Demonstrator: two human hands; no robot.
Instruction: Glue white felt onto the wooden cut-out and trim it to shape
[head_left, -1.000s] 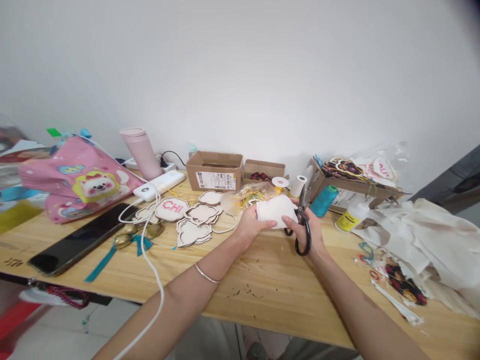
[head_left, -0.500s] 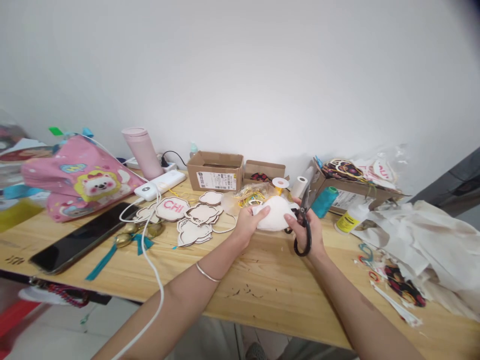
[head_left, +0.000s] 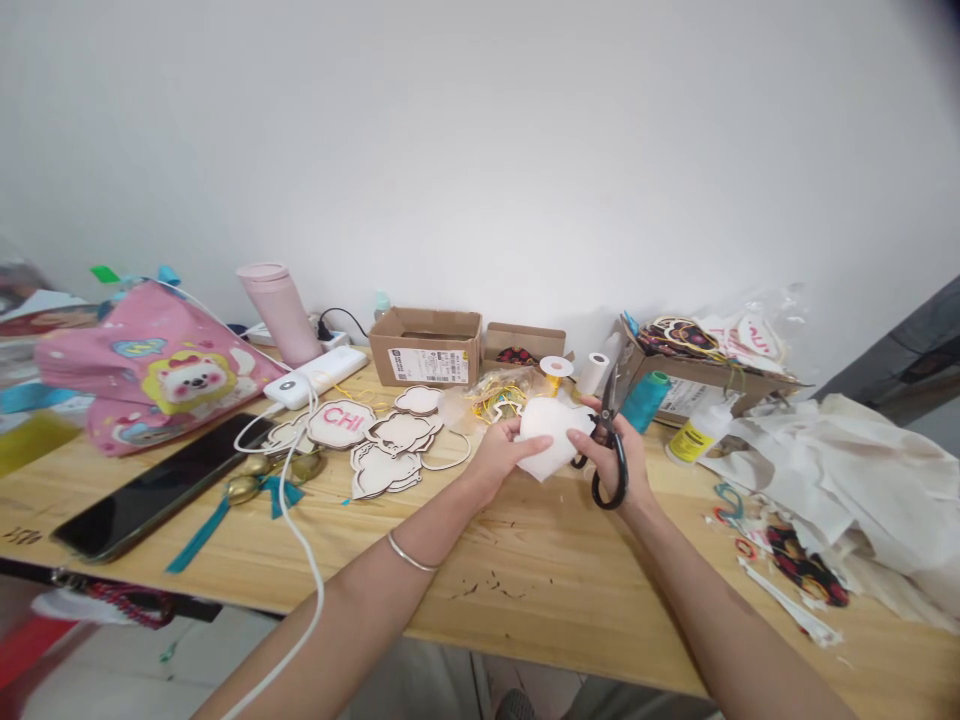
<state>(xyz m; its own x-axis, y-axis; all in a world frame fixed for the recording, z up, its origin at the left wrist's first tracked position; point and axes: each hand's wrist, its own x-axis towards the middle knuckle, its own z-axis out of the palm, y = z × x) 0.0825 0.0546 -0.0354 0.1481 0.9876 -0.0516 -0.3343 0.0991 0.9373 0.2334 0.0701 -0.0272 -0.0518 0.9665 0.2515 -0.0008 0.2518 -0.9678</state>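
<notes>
While the white piece (head_left: 551, 425) lies between both hands, left hand (head_left: 495, 462): closed, pinching 1 edge; right hand (head_left: 631, 468): curled, holding black scissors (head_left: 608, 408) and the opposite edge. Left of hands: 1 "CHI" cutout (head_left: 341, 424), seemingly shaped already. Right: crumpled white cloth (head_left: 862, 485), seemingly unshaped.

Reads "CHI" in pink on a scalloped plaque (head_left: 340, 424) (left of the left hand (head_left: 498, 458)).

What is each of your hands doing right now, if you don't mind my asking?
Left hand: closed on the white piece.
Right hand: holding the scissors and the piece's edge.
</notes>
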